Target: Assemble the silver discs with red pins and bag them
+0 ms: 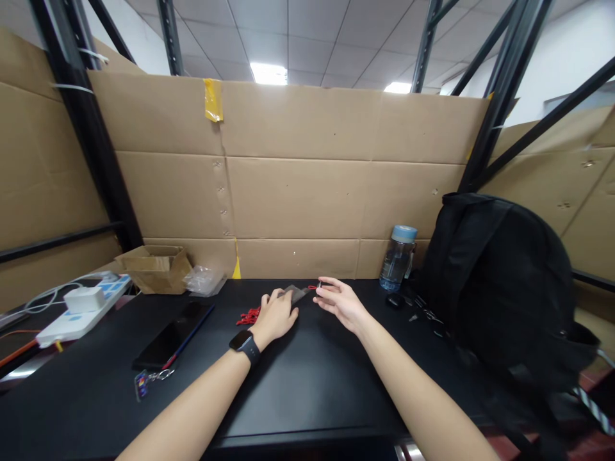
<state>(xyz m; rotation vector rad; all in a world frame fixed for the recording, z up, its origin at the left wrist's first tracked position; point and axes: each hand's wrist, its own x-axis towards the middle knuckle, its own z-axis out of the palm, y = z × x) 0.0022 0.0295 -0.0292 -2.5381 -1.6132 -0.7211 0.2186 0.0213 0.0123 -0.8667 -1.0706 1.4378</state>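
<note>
My left hand (276, 315) lies palm down on the black desk, thumb apart and fingers bent over the near side of a clear plastic bag (298, 294). A pile of red cords (247, 317) sits beside it on the left, partly covered by the hand. My right hand (340, 304) is raised a little above the desk. Between its thumb and index finger is a thin red cord (312, 287) with a small shiny end, too small to make out fully. The cord's free end points toward the bag.
On the left are a phone (175, 336), a keyring (161, 374), a cardboard box (156, 269), crumpled plastic (205, 280) and a power strip (86, 317). A water bottle (397, 259), keys (425, 310) and a black backpack (504, 288) stand right. Cardboard (298, 198) walls the back.
</note>
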